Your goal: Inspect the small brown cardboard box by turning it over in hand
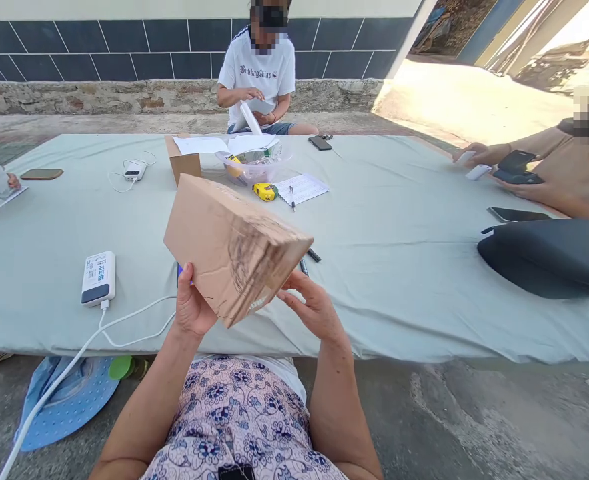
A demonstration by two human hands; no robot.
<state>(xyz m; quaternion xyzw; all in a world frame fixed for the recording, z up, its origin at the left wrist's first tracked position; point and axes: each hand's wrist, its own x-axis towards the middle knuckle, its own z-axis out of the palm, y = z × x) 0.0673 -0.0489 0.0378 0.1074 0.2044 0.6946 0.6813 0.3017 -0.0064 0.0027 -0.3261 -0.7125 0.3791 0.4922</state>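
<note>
Brown cardboard box (219, 240), oblong, creased, one end smudged dark, tilted above wrinkled pale cloth (399, 280). My left hand (195, 312) grips its near side; my right hand (315, 310) is at its right end, can't tell if gripping. Blue thing (179, 272) mostly hidden. Rounded black case (549, 257) cut off at right.

There's a tape measure (265, 192) beside the basin (280, 165) on the worktop (399, 300), a pen (293, 202) lying over paper (310, 188), a phone (320, 143) near the far edge, a power bank (99, 275) with its cable (81, 353) plugged in, and a hat (77, 415) on the ground (449, 433).
</note>
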